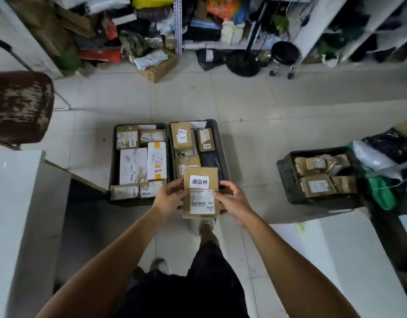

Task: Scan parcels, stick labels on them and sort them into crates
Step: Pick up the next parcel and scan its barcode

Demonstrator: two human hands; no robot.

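Pale floor tiles [255, 104] lie under everything. Both hands pinch a cardboard parcel [201, 193] by its sides, left hand [169, 198] and right hand [232, 198], fingers curled on the edges. It hovers over the near end of the middle crate [222, 143], seemingly not touching. Another full crate [113, 161] sits beside it; a third crate [289, 177] stands well apart.

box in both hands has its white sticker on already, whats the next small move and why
Probably lower the brown cardboard parcel forward into the right-hand crate just beyond it. Both the left hand and right hand grip its sides, the white label is already stuck above the barcode label, and it hangs over that crate's near end, where a black parcel leaves some room.
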